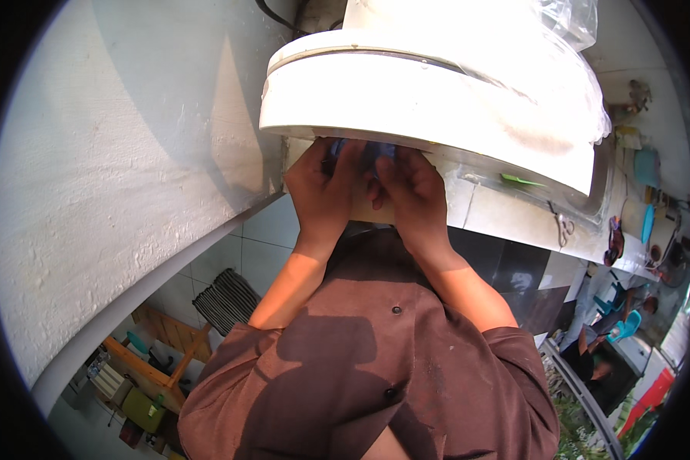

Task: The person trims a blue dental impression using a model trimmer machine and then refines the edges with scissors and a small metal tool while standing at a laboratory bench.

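A large white body with a curved front and a seam near its top [406, 92] stands on the tiled counter in front of me, bright with sunlight. Just below its lower edge, both hands are together. My left hand [322, 188] has its fingers curled against a small dark-blue thing [383, 150], whose kind is partly hidden by the fingers. From the other side, my right hand [415, 188] pinches toward the same blue thing with thumb and bent fingers. The white edge hides some fingertips.
A white wall [130, 153] rises close on my left. Right along the counter lie a green strip-like thing [521, 180] and scissors [563, 228]. Clear plastic [571, 23] hangs at the back right. A wooden frame [161, 345] stands low left; another person [594, 364] is low right.
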The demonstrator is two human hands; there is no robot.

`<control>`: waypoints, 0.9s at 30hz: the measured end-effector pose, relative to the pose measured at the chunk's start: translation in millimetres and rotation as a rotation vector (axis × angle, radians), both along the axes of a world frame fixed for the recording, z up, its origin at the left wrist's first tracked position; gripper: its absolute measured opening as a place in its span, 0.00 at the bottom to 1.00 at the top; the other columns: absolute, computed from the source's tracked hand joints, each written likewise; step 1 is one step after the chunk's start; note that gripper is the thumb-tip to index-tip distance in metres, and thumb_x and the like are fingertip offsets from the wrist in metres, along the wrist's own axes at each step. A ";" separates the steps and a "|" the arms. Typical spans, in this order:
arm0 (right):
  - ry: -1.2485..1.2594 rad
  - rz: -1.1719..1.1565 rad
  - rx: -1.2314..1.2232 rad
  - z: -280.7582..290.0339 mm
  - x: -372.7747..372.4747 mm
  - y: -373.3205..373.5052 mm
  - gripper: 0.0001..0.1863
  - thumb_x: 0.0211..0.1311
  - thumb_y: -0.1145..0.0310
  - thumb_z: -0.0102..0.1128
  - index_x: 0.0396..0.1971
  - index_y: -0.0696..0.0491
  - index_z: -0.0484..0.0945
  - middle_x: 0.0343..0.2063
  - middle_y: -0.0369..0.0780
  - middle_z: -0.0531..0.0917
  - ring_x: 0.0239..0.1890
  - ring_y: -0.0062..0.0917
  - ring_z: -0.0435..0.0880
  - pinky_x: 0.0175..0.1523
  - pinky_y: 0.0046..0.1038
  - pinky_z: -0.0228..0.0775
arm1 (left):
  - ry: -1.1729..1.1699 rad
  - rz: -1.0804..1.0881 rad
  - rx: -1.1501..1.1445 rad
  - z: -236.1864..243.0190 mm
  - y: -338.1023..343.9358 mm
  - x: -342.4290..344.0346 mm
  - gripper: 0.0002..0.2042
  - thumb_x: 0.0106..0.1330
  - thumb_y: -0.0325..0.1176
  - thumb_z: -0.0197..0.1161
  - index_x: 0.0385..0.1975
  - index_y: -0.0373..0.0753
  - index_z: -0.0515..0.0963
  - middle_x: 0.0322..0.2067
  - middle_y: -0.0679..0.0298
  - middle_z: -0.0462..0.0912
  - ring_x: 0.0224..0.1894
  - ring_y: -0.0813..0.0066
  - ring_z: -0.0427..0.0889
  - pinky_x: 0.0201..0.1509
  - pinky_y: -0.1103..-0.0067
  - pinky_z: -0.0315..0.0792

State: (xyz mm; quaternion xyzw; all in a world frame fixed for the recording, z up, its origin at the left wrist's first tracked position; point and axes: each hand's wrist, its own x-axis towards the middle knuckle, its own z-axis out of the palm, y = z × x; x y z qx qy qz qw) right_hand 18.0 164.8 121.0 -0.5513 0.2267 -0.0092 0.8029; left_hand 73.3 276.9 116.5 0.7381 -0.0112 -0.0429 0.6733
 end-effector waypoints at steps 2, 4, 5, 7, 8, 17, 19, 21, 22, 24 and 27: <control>-0.003 0.002 0.010 1.0 0.0 -0.3 0.11 0.71 0.71 0.53 0.47 0.62 0.74 0.29 0.38 0.82 0.26 0.16 0.78 0.31 0.20 0.71 | 0.014 -0.011 0.028 -0.1 0.3 -0.2 0.08 0.68 0.30 0.63 0.37 0.30 0.82 0.21 0.70 0.79 0.24 0.91 0.70 0.27 0.86 0.65; -0.004 0.000 0.011 2.0 -0.2 -0.5 0.11 0.71 0.71 0.53 0.47 0.62 0.74 0.28 0.37 0.82 0.26 0.15 0.78 0.30 0.20 0.71 | 0.046 -0.031 0.093 2.3 2.1 0.2 0.08 0.68 0.30 0.63 0.37 0.30 0.81 0.21 0.69 0.79 0.25 0.90 0.70 0.27 0.86 0.66; -0.003 -0.001 0.008 2.7 -0.4 -0.5 0.11 0.71 0.71 0.53 0.47 0.62 0.74 0.28 0.37 0.82 0.26 0.15 0.78 0.30 0.20 0.71 | 0.040 -0.038 0.059 1.7 2.6 0.3 0.08 0.68 0.30 0.63 0.37 0.30 0.81 0.22 0.69 0.79 0.25 0.90 0.71 0.28 0.86 0.66; 0.021 0.044 -0.008 5.7 -2.3 -2.4 0.12 0.71 0.70 0.54 0.47 0.62 0.74 0.28 0.37 0.81 0.26 0.16 0.79 0.29 0.20 0.71 | 0.029 -0.051 -0.010 -2.1 3.9 0.1 0.08 0.68 0.30 0.63 0.38 0.30 0.81 0.24 0.67 0.81 0.26 0.89 0.73 0.29 0.86 0.67; 0.041 0.089 -0.021 8.7 -3.4 -6.9 0.12 0.71 0.70 0.54 0.47 0.62 0.74 0.28 0.37 0.81 0.26 0.16 0.79 0.29 0.20 0.71 | 0.003 -0.079 -0.024 -3.8 6.7 1.3 0.08 0.68 0.30 0.63 0.39 0.29 0.80 0.25 0.67 0.81 0.27 0.88 0.73 0.29 0.85 0.68; 0.033 0.151 0.152 11.7 -3.2 -15.6 0.14 0.72 0.66 0.54 0.48 0.62 0.74 0.31 0.38 0.80 0.27 0.19 0.81 0.29 0.20 0.73 | 0.322 -0.338 -0.286 2.3 33.1 2.6 0.10 0.72 0.33 0.58 0.31 0.33 0.76 0.24 0.67 0.80 0.24 0.87 0.73 0.27 0.85 0.66; 0.027 0.140 0.123 6.1 -1.7 -15.2 0.13 0.73 0.67 0.53 0.46 0.62 0.73 0.30 0.38 0.80 0.27 0.19 0.81 0.29 0.21 0.73 | 0.294 -0.312 -0.198 4.2 26.8 0.9 0.11 0.73 0.33 0.56 0.28 0.35 0.74 0.23 0.68 0.79 0.23 0.87 0.72 0.25 0.86 0.65; 0.009 0.142 0.084 0.4 -0.3 -13.9 0.12 0.73 0.67 0.52 0.44 0.62 0.73 0.30 0.38 0.80 0.26 0.19 0.81 0.29 0.22 0.74 | 0.238 -0.250 -0.115 3.2 19.0 2.4 0.12 0.74 0.33 0.56 0.28 0.35 0.74 0.22 0.68 0.78 0.22 0.88 0.72 0.25 0.86 0.64; 0.009 0.135 0.076 1.5 0.0 -12.8 0.11 0.73 0.67 0.52 0.43 0.62 0.73 0.30 0.38 0.79 0.26 0.19 0.81 0.29 0.22 0.73 | 0.210 -0.218 -0.073 3.2 15.8 2.5 0.12 0.74 0.33 0.55 0.27 0.35 0.75 0.22 0.68 0.78 0.22 0.88 0.72 0.24 0.86 0.64; 0.012 0.116 0.059 3.9 0.9 -10.8 0.11 0.73 0.67 0.51 0.40 0.61 0.73 0.29 0.38 0.79 0.26 0.18 0.80 0.29 0.22 0.73 | 0.237 -0.197 -0.088 7.5 11.1 2.3 0.12 0.74 0.33 0.55 0.27 0.35 0.75 0.22 0.68 0.78 0.22 0.88 0.72 0.25 0.86 0.64; 0.001 0.126 0.029 1.0 1.4 -9.5 0.11 0.73 0.67 0.51 0.38 0.61 0.74 0.27 0.38 0.79 0.25 0.18 0.79 0.29 0.22 0.73 | 0.243 -0.193 -0.101 4.4 12.8 3.2 0.13 0.74 0.34 0.55 0.27 0.35 0.75 0.21 0.68 0.78 0.22 0.88 0.72 0.25 0.86 0.64</control>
